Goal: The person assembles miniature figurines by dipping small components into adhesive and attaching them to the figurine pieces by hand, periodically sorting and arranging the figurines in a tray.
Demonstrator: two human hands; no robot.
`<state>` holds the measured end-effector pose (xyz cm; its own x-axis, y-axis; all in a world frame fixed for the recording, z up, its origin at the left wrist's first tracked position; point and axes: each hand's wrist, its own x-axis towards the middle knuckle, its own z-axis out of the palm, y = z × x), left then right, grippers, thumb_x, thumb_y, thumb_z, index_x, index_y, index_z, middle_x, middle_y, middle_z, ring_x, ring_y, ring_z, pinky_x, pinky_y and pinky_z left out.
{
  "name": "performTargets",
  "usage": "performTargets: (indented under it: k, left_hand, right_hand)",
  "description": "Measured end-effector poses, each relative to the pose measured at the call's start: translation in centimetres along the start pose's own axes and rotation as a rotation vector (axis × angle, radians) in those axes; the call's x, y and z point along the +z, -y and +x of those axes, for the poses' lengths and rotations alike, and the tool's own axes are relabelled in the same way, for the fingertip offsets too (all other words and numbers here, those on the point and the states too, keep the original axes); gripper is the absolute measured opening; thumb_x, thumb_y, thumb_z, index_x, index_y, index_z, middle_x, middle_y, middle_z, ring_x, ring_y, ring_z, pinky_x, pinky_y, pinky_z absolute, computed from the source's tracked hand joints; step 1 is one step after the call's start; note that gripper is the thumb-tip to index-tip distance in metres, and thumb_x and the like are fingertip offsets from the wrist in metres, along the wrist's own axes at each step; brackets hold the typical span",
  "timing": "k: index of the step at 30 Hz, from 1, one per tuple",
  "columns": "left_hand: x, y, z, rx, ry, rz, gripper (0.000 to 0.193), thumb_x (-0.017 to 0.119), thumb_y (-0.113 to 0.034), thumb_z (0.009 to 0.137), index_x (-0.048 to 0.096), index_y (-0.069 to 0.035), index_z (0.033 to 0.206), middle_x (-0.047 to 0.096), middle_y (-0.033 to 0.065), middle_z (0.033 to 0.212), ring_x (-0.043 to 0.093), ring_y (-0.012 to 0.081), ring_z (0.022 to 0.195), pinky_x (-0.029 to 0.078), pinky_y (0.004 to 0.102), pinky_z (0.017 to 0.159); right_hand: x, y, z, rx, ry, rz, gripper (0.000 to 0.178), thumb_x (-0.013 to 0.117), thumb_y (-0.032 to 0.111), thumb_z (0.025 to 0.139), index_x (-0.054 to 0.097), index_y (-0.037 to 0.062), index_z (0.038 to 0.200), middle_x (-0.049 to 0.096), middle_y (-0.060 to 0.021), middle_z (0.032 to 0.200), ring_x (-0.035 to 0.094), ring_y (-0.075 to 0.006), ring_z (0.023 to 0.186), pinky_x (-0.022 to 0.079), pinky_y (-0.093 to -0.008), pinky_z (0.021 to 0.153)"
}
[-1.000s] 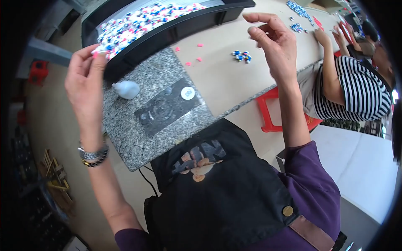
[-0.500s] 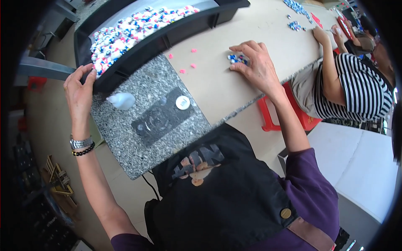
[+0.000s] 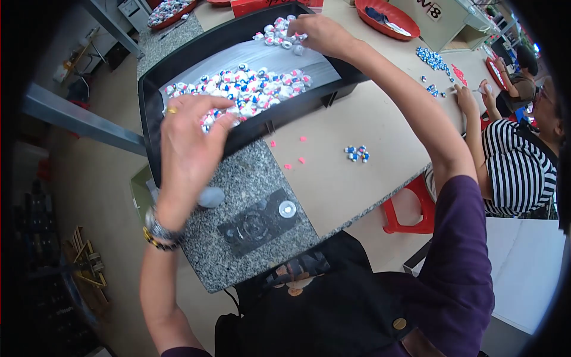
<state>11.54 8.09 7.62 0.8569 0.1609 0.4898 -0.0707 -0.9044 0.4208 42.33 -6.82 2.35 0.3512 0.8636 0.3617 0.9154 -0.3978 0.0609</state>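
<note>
A long black tray (image 3: 351, 72) holds a spread of small rounded pieces (image 3: 262, 89) in white, blue and pink. My left hand (image 3: 193, 134) reaches over the near left wall of the tray. Its thumb and index finger are apart, their tips beside the pieces. Over the tray's far right end is my right hand (image 3: 324, 37), with curled fingers touching a separate cluster of white and pink pieces (image 3: 279, 34). Its fingertips are partly hidden, so what they hold is unclear. A small group of blue and white pieces (image 3: 357, 154) lies on the beige tabletop.
Several pink bits (image 3: 301, 160) lie near the tray. A dark plate (image 3: 256, 223) with a white disc (image 3: 287, 209) sits on the granite slab, near a pale bottle (image 3: 211, 197). A person in a striped top (image 3: 511, 160) works at the right. Red dishes (image 3: 389, 21) stand farther back.
My right hand has left the blue and white pieces on the tabletop and moved to the tray's far end. My left hand has moved from the tray's rim to over the pieces. The view has shifted.
</note>
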Motion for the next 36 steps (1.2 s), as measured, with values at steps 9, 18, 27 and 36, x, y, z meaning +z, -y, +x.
performTargets:
  k: [9, 18, 27, 36]
  left_hand:
    - [1.5, -4.7, -4.2, 0.063, 0.170, -0.325, 0.021, 0.075, -0.001, 0.068, 0.069, -0.004, 0.088, 0.065, 0.0087, 0.093, 0.054, 0.0290, 0.096, 0.045, 0.0379, 0.084]
    - [2.0, -4.8, -6.4, 0.070, 0.193, -0.458, 0.018, 0.074, -0.003, 0.073, 0.069, -0.003, 0.090, 0.065, 0.0089, 0.094, 0.054, 0.0299, 0.099, 0.044, 0.0391, 0.088]
    - [2.2, -5.8, -7.9, 0.037, 0.226, -0.533, 0.016, 0.073, -0.005, 0.075, 0.069, -0.005, 0.091, 0.066, 0.0081, 0.095, 0.054, 0.0290, 0.100, 0.044, 0.0391, 0.090]
    - [2.5, -5.5, -8.1, 0.016, 0.241, -0.539, 0.018, 0.074, -0.002, 0.073, 0.069, -0.004, 0.090, 0.065, 0.0092, 0.095, 0.054, 0.0305, 0.098, 0.045, 0.0388, 0.088]
  right_hand:
    - [3.7, -0.3, 2.6, -0.085, 0.276, -0.265, 0.057, 0.075, 0.033, 0.079, 0.052, 0.0194, 0.129, 0.048, -0.0100, 0.127, 0.051, -0.0368, 0.116, 0.054, -0.0422, 0.087]
    - [5.0, 0.8, 2.0, 0.129, 0.203, -0.077, 0.041, 0.067, 0.026, 0.086, 0.052, 0.0157, 0.123, 0.044, -0.0186, 0.125, 0.050, -0.0413, 0.111, 0.055, -0.0454, 0.078]
    - [5.4, 2.0, 0.7, 0.143, 0.138, -0.075, 0.034, 0.057, 0.036, 0.093, 0.049, 0.0154, 0.118, 0.052, -0.0190, 0.111, 0.059, -0.0373, 0.100, 0.052, -0.0459, 0.077]
    - [7.0, 0.5, 0.6, 0.173, 0.179, 0.067, 0.031, 0.058, 0.022, 0.090, 0.050, 0.0091, 0.117, 0.056, -0.0211, 0.108, 0.059, -0.0373, 0.101, 0.051, -0.0469, 0.082]
